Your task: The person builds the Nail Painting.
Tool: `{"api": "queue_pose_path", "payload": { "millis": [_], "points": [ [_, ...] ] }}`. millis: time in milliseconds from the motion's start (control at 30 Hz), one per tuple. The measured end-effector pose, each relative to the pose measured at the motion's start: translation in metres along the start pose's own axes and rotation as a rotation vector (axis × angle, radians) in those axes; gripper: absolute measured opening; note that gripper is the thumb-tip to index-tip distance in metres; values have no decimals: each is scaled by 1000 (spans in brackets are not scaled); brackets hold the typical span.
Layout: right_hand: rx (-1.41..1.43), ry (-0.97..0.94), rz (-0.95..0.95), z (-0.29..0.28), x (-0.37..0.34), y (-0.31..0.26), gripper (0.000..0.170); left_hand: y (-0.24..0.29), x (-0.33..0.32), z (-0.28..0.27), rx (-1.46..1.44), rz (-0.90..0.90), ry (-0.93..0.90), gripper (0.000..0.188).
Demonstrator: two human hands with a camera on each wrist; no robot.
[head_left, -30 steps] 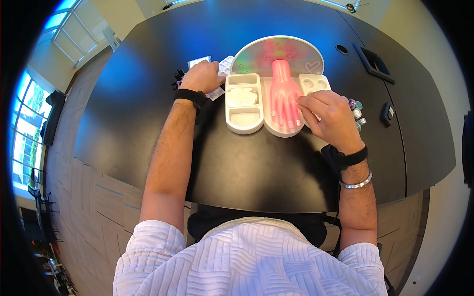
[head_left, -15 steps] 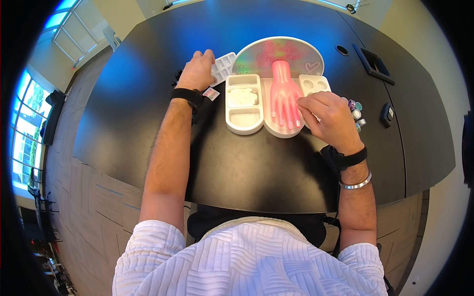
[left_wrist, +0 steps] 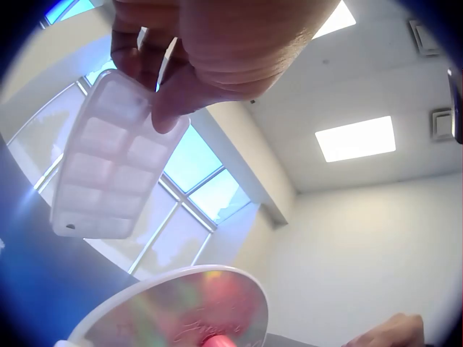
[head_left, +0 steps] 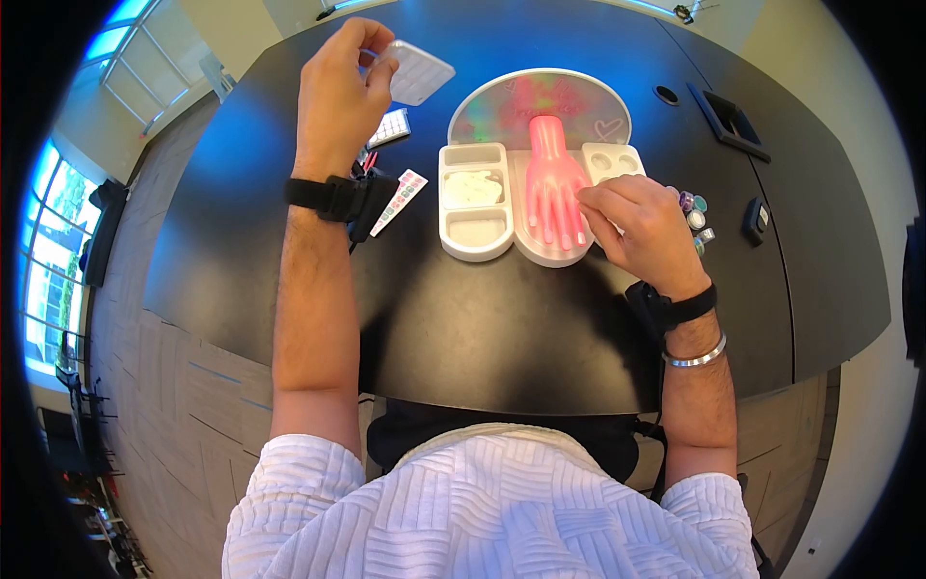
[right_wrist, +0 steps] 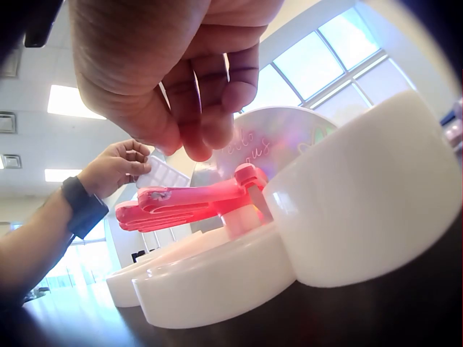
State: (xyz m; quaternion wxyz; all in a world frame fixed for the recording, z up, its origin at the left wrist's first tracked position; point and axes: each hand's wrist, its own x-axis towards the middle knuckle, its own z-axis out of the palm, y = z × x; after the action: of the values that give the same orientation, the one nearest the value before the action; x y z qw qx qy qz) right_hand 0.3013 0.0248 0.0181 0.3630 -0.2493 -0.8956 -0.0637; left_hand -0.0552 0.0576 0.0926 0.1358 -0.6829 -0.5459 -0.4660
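Observation:
Raised over the far left of the table, my left hand holds a clear plastic compartment box by its edge. In the left wrist view the thumb lies against one corner of the box, which tilts downward. My right hand hovers beside the pink model hand, its fingers bent and the thumb near the fingertips. From the right wrist view I cannot tell whether anything small sits between those fingertips. The model hand lies palm down on a white stand with compartments, a round-topped sign behind it.
A card of coloured patterns lies left of the stand, with a white gridded case behind it. Several small jars stand to the right. Farther right are a small black device and a black-framed table opening.
My left hand has lifted the compartment box off the table, up and to the left. The patterned card now shows more fully. My right hand stays in place.

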Motion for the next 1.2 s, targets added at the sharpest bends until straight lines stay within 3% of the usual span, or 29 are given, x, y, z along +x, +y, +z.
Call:
{"api": "queue_pose_path", "payload": {
  "millis": [67, 200, 267, 400, 733, 1200],
  "points": [
    [1, -2, 3, 0, 0, 0, 9, 6, 2, -4, -61, 92, 90, 22],
    [22, 10, 22, 2, -1, 1, 8, 21, 3, -11, -168, 149, 63, 22],
    [22, 12, 22, 2, -1, 0, 8, 26, 1, -9, -170, 264, -90, 21],
    [21, 1, 23, 2, 0, 0, 8, 33, -6, 0, -160, 254, -278, 20],
    [19, 6, 0, 0, 0, 2, 10, 29, -16, 26, -101, 214, -439, 16],
    [12, 6, 4, 2, 0, 0, 8, 19, -25, 43, 71, 345, -364, 15]
  ]
}}
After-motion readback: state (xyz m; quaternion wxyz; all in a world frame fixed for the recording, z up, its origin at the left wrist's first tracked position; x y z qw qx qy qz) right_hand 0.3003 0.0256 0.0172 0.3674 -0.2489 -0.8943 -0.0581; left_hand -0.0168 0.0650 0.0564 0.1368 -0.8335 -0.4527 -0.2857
